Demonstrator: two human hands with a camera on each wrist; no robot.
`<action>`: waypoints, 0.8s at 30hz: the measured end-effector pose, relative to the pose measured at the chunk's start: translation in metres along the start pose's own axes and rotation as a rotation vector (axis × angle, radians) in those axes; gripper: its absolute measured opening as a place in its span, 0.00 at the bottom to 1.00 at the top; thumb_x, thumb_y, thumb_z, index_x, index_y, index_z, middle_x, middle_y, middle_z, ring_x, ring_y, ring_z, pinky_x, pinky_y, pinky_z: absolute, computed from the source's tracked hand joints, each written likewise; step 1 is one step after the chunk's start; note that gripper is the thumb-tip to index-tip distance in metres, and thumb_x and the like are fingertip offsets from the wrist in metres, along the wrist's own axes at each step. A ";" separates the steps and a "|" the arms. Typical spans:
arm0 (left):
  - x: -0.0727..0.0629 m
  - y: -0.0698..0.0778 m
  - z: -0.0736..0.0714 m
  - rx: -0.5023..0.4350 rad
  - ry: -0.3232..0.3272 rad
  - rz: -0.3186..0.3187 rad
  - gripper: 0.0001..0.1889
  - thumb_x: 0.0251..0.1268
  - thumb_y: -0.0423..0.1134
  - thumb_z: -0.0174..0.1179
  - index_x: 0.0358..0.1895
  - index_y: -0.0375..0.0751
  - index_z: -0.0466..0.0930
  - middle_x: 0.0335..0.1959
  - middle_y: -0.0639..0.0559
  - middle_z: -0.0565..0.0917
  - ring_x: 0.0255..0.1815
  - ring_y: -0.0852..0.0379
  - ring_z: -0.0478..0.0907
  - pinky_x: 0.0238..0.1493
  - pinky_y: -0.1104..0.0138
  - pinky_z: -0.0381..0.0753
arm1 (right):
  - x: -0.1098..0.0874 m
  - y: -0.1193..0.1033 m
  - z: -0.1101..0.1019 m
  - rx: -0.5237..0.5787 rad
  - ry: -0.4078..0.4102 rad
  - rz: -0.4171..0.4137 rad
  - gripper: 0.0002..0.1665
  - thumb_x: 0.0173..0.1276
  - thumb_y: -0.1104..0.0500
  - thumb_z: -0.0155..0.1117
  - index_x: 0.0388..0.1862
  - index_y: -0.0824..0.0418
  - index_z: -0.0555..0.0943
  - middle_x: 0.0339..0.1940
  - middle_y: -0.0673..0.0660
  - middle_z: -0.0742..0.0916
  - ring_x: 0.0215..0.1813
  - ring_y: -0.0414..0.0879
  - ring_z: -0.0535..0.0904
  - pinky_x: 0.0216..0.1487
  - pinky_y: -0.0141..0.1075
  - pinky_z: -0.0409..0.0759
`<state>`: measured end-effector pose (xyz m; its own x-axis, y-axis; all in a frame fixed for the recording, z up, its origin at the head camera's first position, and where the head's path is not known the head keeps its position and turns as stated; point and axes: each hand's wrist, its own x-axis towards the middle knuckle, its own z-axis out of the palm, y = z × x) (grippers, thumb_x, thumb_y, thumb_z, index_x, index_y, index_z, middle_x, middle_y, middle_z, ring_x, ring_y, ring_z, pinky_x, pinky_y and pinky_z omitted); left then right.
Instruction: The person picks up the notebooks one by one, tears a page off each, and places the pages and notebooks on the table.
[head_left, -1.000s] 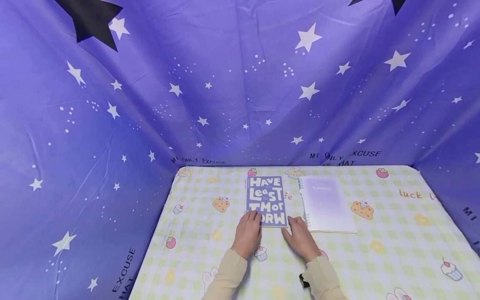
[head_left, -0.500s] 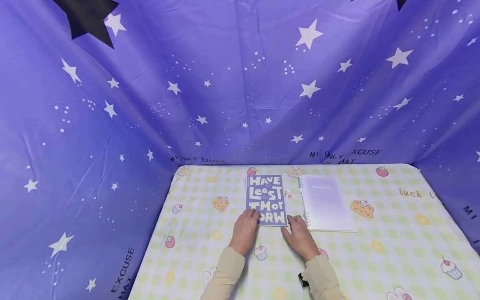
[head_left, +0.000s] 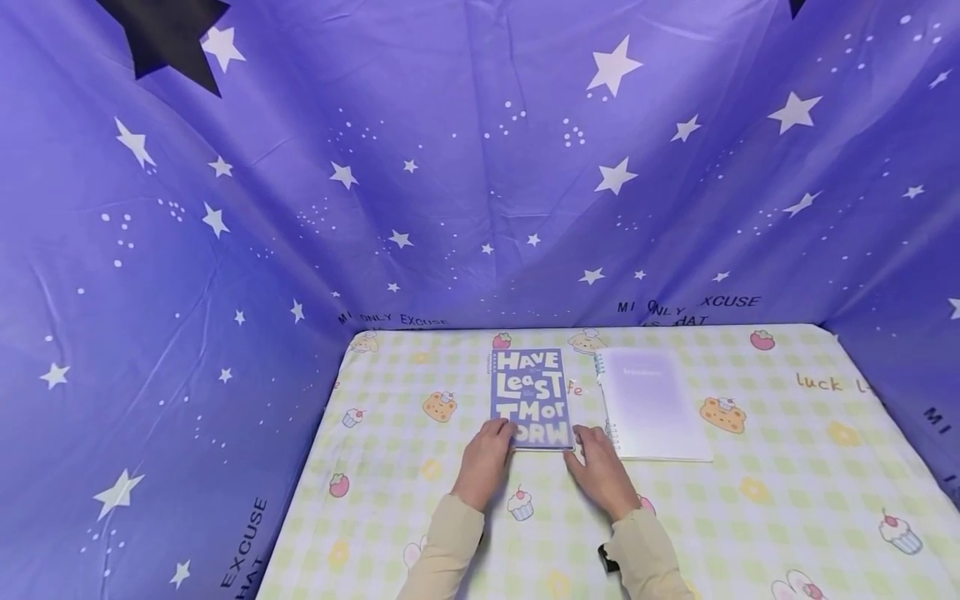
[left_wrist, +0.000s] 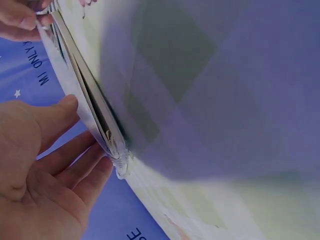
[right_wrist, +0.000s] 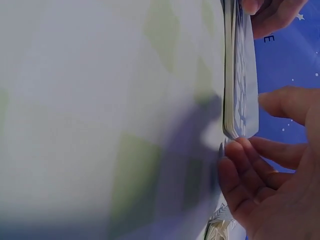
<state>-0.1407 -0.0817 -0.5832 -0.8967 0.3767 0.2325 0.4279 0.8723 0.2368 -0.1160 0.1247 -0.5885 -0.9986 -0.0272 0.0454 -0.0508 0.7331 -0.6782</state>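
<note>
A blue spiral notebook (head_left: 531,392) with large white lettering lies upright to me on the tablecloth in the head view. My left hand (head_left: 483,462) holds its lower left corner. In the left wrist view, the thumb (left_wrist: 67,105) presses the cover's edge and the fingers reach to the wire rings (left_wrist: 120,165); a gap shows between cover and pages. My right hand (head_left: 602,471) holds the lower right corner, thumb (right_wrist: 272,100) at the bottom edge and fingertips (right_wrist: 240,147) around the corner. A pale purple spiral notebook (head_left: 660,404) lies right of it.
Beneath both notebooks spreads a green checked tablecloth (head_left: 795,533) printed with cakes, bears and strawberries. Purple star-patterned cloth (head_left: 480,167) rises behind the table's far edge and along both sides.
My left wrist has shifted slightly left while its fingers stay at the notebook's corner. The right hand and both notebooks keep their places; the head view has drifted a little.
</note>
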 end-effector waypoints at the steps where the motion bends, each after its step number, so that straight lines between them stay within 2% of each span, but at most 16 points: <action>1: 0.000 0.000 0.000 0.004 0.001 0.000 0.15 0.64 0.34 0.65 0.54 0.39 0.81 0.54 0.44 0.83 0.59 0.50 0.79 0.62 0.61 0.79 | 0.001 0.000 0.000 0.007 0.008 -0.002 0.27 0.67 0.60 0.65 0.61 0.73 0.74 0.43 0.62 0.79 0.46 0.55 0.76 0.53 0.51 0.79; 8: -0.003 0.001 0.003 0.027 0.031 0.005 0.15 0.63 0.35 0.67 0.53 0.38 0.82 0.55 0.42 0.82 0.59 0.47 0.79 0.62 0.59 0.80 | 0.004 -0.002 -0.001 0.114 0.074 0.006 0.24 0.69 0.61 0.64 0.60 0.73 0.77 0.44 0.60 0.83 0.48 0.55 0.80 0.58 0.52 0.79; 12: -0.003 0.000 0.005 0.025 0.043 0.003 0.17 0.60 0.35 0.69 0.52 0.38 0.82 0.54 0.42 0.82 0.58 0.47 0.79 0.61 0.58 0.80 | 0.005 -0.003 -0.001 0.160 0.088 0.006 0.22 0.69 0.63 0.64 0.59 0.73 0.77 0.44 0.60 0.84 0.46 0.53 0.82 0.57 0.51 0.80; 19: 0.001 -0.004 0.008 0.039 0.047 0.014 0.17 0.57 0.36 0.71 0.51 0.40 0.82 0.50 0.46 0.82 0.55 0.50 0.79 0.58 0.60 0.81 | 0.006 -0.001 0.001 0.147 0.072 0.037 0.22 0.70 0.62 0.63 0.59 0.73 0.78 0.41 0.57 0.84 0.42 0.49 0.82 0.53 0.48 0.82; 24: 0.001 -0.005 0.003 -0.031 0.025 -0.004 0.18 0.58 0.36 0.70 0.53 0.39 0.82 0.51 0.46 0.83 0.56 0.50 0.78 0.61 0.61 0.79 | 0.006 0.001 0.002 0.145 0.058 0.044 0.23 0.70 0.62 0.63 0.60 0.73 0.77 0.42 0.58 0.84 0.43 0.49 0.82 0.52 0.48 0.82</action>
<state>-0.1440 -0.0848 -0.5871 -0.8955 0.3647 0.2550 0.4277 0.8636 0.2671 -0.1216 0.1241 -0.5903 -0.9976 0.0454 0.0526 -0.0126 0.6266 -0.7793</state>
